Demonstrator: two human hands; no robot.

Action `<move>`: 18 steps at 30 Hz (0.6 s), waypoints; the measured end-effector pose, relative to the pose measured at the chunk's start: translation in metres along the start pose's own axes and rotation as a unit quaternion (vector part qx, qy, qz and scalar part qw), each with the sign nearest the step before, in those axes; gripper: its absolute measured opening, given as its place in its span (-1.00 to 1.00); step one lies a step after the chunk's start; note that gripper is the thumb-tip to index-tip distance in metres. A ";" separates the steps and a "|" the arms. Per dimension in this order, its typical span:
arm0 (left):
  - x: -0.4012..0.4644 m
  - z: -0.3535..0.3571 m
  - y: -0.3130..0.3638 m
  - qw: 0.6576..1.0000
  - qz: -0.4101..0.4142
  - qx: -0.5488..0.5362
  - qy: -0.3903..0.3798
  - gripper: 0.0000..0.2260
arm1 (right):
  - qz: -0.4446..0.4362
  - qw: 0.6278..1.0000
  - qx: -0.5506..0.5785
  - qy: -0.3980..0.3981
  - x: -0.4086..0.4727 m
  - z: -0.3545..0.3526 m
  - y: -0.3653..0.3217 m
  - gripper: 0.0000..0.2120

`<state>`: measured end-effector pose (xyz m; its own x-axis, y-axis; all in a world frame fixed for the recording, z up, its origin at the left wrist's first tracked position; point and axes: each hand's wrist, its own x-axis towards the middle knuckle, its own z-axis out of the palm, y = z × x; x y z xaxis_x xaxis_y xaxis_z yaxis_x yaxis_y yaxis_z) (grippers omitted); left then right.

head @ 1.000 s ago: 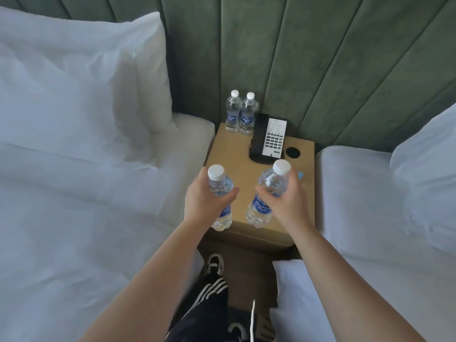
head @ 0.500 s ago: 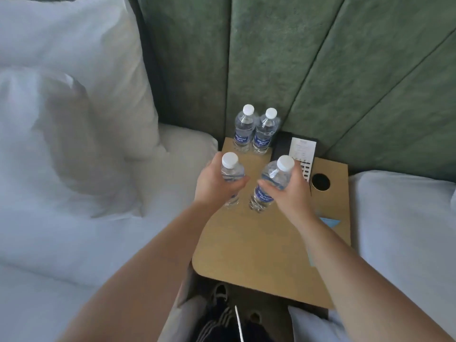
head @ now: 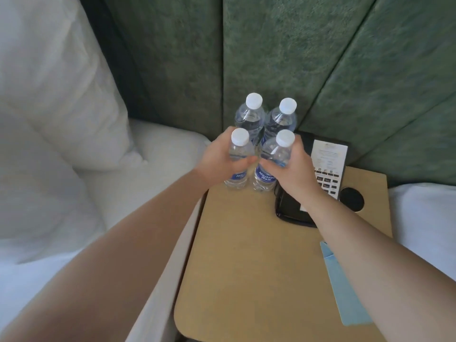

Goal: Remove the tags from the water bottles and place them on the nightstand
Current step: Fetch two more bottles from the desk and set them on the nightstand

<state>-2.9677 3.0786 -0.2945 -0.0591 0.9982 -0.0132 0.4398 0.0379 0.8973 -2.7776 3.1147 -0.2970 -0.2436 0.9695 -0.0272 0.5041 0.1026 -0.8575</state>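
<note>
Carrying both clear plastic water bottles forward, I've brought my left hand (head: 217, 161) gripping one bottle (head: 238, 164) and my right hand (head: 293, 171) gripping another (head: 271, 164) beside the standing pair (head: 266, 117) on the tan wooden table (head: 246, 267); placement looks imminent.

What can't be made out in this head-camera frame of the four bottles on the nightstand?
- Black telephone: its near part is hidden by the right hand.
- Tan wooden nightstand: near edge cut off by the frame bottom.
- Left hand: covers the middle of the front-left clear bottle; whether the bottle's base rests on the nightstand is unclear.
- White phone card: print too small to read.
</note>
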 end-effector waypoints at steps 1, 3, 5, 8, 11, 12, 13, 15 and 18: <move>0.003 0.001 0.000 1.000 0.013 0.013 -0.007 -0.59 | -0.004 1.000 0.002 0.001 0.002 0.000 0.001 -0.46; 0.004 -0.001 -0.001 0.999 0.022 0.043 -0.009 -0.49 | -0.009 1.000 0.006 0.000 0.005 -0.001 0.002 -0.45; 0.001 -0.006 -0.003 0.999 -0.004 0.044 -0.005 -0.34 | -0.011 1.000 0.005 -0.006 0.006 -0.002 0.003 -0.44; -0.010 -0.010 -0.005 0.997 -0.066 0.020 0.027 -0.07 | -0.020 0.999 0.001 -0.030 0.003 -0.005 0.005 -0.41; -0.021 0.000 -0.003 0.987 -0.129 -0.005 0.092 -0.02 | -0.018 0.998 0.001 -0.062 0.000 -0.010 0.003 -0.38; -0.023 0.004 -0.002 0.984 -0.142 -0.002 0.108 -0.06 | -0.013 0.998 0.010 -0.064 0.000 -0.012 0.003 -0.40; -0.023 0.007 -0.002 0.981 -0.150 0.003 0.121 -0.14 | -0.010 0.998 0.020 -0.060 0.001 -0.014 0.003 -0.43; -0.021 0.009 0.000 0.977 -0.157 0.002 0.144 -0.32 | -0.004 0.999 0.029 -0.037 0.002 -0.017 0.003 -0.43; -0.013 0.004 0.002 0.977 -0.159 -0.025 0.139 -0.54 | 0.004 1.000 0.019 -0.014 0.002 -0.020 0.004 -0.46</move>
<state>-2.9621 3.0655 -0.2940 -0.4301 0.8844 -0.1812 0.3154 0.3353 0.8878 -2.7596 3.1211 -0.2903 -0.2624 0.9638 -0.0482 0.4751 0.0855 -0.8758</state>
